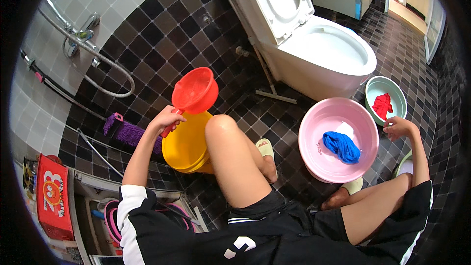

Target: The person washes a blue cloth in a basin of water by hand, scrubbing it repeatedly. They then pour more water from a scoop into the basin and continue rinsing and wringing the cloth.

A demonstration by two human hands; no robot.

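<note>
My left hand grips the handle of a red plastic water dipper. The dipper's bowl is tilted above the rim of a yellow bucket, which stands left of my knee. My right hand holds nothing, its fingers loosely curled and apart. It hovers between a pink basin and a smaller pale green basin. A twisted blue cloth lies in the pink basin. In the green basin rests a crumpled red cloth.
A white toilet with its lid raised stands ahead. A floor squeegee and a purple mop head lean near the wall. A shower hose hangs at left. Another green container is partly hidden by my right arm.
</note>
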